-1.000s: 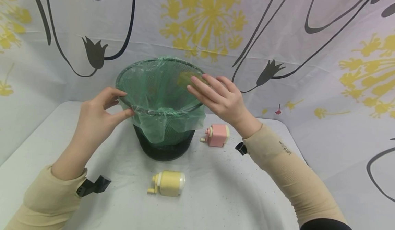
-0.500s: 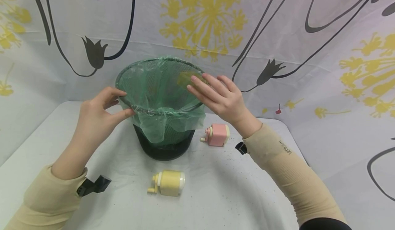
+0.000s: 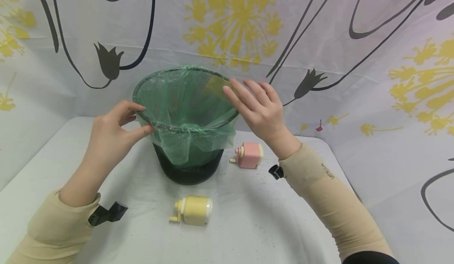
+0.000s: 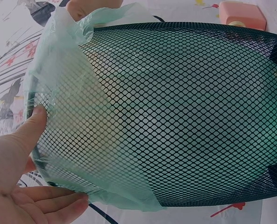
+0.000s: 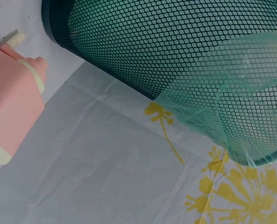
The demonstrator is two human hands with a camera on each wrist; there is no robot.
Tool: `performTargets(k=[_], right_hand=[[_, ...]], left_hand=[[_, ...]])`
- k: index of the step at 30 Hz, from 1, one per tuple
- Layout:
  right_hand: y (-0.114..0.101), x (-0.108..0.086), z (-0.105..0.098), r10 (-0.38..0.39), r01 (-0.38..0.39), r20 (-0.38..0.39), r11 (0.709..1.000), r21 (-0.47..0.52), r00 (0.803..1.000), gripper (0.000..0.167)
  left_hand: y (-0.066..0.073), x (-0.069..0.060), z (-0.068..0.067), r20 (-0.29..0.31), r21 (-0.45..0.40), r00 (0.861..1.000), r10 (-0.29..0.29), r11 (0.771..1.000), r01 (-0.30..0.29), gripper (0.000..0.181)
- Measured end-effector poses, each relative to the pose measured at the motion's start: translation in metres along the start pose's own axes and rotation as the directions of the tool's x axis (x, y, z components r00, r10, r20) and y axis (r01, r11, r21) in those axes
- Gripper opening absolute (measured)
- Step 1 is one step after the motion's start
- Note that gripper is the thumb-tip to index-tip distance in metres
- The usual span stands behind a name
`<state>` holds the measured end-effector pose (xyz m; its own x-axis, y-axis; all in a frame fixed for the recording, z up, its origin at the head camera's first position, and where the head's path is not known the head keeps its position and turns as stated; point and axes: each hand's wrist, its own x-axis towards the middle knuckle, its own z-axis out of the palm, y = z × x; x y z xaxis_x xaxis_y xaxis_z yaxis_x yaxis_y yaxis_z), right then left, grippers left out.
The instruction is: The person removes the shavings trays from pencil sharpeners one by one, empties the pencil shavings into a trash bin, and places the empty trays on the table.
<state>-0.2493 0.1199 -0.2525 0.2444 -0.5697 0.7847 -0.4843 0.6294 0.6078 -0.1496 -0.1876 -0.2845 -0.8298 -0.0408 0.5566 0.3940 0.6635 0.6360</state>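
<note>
A black mesh bin [image 3: 189, 174] stands on the table, lined with a translucent green bag [image 3: 177, 147] folded down over its rim. My left hand [image 3: 111, 138] pinches the left side of the rim and bag between thumb and fingers; in the left wrist view, its thumb [image 4: 33, 123] lies over the mesh at the rim. At the bin's right rim my right hand [image 3: 264, 110] has its fingers extended, with the thumb hidden; whether it touches the bag cannot be told. The right wrist view shows the bag's folded edge [image 5: 245, 144] but no hand.
A pink crank sharpener [image 3: 251, 155] stands right of the bin, large in the right wrist view [image 5: 10, 100]. Nearer the front lies a yellow crank sharpener [image 3: 196, 210]. Behind the white table [image 3: 248, 224] hangs a cloth [image 3: 163, 31] printed with flowers.
My right hand has shifted slightly right and up, its fingertips moving from over the bin's opening toward the rim. The left hand and bin have not visibly moved.
</note>
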Motion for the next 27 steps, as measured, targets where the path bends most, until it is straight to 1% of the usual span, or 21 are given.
performTargets(k=[3,9,13,17,22,27], right_hand=[[0.0002,0.0005,-0.0007,0.022,-0.022,0.003,1.000,0.007,1.000,0.042],[0.0006,0.0012,-0.0010,0.065,-0.065,-0.018,0.998,0.016,0.998,0.039],[0.0007,0.0009,-0.0020,0.103,-0.103,-0.004,0.994,0.028,0.995,0.036],[0.0008,-0.0010,-0.0032,0.142,-0.142,0.018,0.990,0.023,0.990,0.037],[0.0004,-0.0016,-0.0027,0.180,-0.180,0.017,0.984,-0.004,0.984,0.037],[0.0002,-0.0034,-0.0031,0.223,-0.223,0.024,0.975,0.001,0.975,0.043]], left_hand=[[-0.0003,-0.0004,0.0000,-0.003,-0.004,1.000,0.003,1.000,-0.003,0.041],[-0.0006,-0.0003,0.0003,-0.004,-0.010,1.000,0.010,1.000,-0.010,0.041],[-0.0001,-0.0002,0.0003,-0.002,-0.008,1.000,0.007,1.000,-0.007,0.041],[0.0005,-0.0001,0.0001,0.003,-0.003,1.000,-0.001,1.000,0.001,0.041],[0.0005,0.0001,0.0000,0.006,-0.002,1.000,-0.003,1.000,0.003,0.042],[0.0008,0.0002,-0.0002,0.006,0.002,1.000,-0.003,1.000,0.003,0.042]])
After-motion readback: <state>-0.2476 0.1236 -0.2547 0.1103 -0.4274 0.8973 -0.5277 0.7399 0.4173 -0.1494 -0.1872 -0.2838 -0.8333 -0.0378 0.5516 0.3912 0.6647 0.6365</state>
